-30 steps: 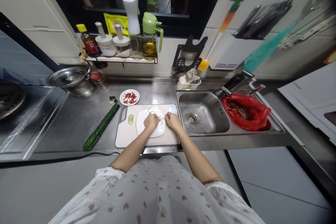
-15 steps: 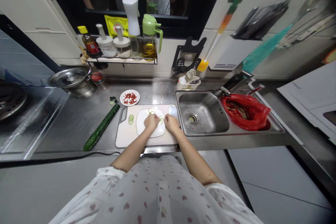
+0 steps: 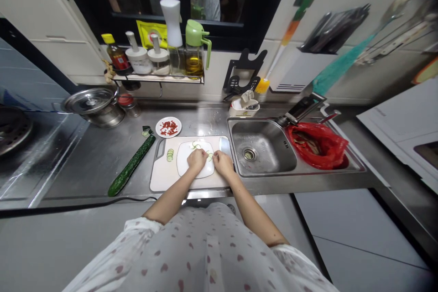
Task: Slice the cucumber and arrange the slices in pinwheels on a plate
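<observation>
My left hand [image 3: 197, 160] is closed in a pinch above the white plate [image 3: 185, 169], at cucumber slices [image 3: 210, 154] by the plate's right rim. From the other side my right hand [image 3: 222, 163] pinches at the same slices, its fingers partly hidden. More thin cucumber slices [image 3: 195, 145] curve along the far rim. The plate rests on a pale cutting board [image 3: 160, 178], where a short stack of cucumber slices [image 3: 170, 154] lies to the left. A long cucumber [image 3: 132, 166] lies on the counter left of the board, with cut end pieces [image 3: 146, 131] near its tip.
A small plate of chopped red pieces [image 3: 169, 127] sits behind the board. Right of it is the sink [image 3: 263, 146], with a red plastic bag [image 3: 318, 146] beyond. A lidded steel pot [image 3: 92, 105] stands back left, below a condiment shelf [image 3: 160, 79].
The view has shifted slightly. Both hands stay over the plate's right side, pinching at the cucumber slices, with hardly any movement.
</observation>
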`<action>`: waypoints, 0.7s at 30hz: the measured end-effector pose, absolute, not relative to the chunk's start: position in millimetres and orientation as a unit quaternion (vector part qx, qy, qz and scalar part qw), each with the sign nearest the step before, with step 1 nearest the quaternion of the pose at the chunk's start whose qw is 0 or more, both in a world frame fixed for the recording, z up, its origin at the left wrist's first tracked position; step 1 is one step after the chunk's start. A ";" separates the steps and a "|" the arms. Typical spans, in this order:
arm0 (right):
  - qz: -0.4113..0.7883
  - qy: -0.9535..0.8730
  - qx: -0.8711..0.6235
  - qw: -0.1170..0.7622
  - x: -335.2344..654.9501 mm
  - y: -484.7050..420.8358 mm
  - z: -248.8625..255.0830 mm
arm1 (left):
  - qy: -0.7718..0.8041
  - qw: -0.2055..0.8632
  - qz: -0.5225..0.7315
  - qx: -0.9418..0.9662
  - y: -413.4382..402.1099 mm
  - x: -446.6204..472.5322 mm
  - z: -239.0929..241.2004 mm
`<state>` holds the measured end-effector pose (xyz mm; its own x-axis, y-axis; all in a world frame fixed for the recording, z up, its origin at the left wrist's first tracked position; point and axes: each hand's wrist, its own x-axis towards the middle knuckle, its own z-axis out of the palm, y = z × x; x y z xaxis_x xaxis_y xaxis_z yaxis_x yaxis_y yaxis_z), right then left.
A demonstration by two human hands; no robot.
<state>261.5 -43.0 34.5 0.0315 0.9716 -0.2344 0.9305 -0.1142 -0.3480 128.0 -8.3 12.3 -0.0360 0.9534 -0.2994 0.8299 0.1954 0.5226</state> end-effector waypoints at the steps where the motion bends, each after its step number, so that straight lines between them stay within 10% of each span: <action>1: 0.210 -0.662 -0.717 0.058 262.2 -44.2 34.3 | 0.711 0.310 0.108 0.622 -8.4 127.0 12.4; 21: 0.229 -0.639 -0.691 0.246 261.2 -83.4 23.6 | 0.673 0.366 0.370 0.526 -70.3 53.7 8.0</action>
